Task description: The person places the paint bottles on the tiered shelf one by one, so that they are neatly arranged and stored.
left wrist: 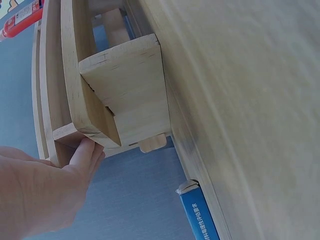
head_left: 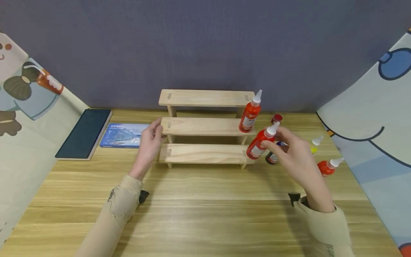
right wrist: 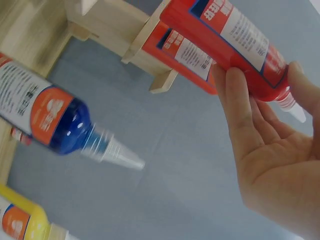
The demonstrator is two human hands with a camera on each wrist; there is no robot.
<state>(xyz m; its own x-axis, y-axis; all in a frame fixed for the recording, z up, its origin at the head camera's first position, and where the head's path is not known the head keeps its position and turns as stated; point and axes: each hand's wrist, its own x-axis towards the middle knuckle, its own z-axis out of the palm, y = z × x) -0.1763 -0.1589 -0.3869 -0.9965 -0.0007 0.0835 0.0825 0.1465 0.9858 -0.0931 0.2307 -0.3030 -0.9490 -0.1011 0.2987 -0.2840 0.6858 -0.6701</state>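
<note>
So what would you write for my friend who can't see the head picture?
A person's right hand holds a red bottle near a stepped wooden shelf; their left hand grips its left end. Another red bottle stands on the middle step.

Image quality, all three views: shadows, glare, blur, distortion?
Head: fairly even light, soft shadows on the table; left wrist: boards of the shelf look bowed, table grain smeared; right wrist: small highlights on the blue bottle, fine print soft there and on the held red bottle, motion or focus, can't tell.
</note>
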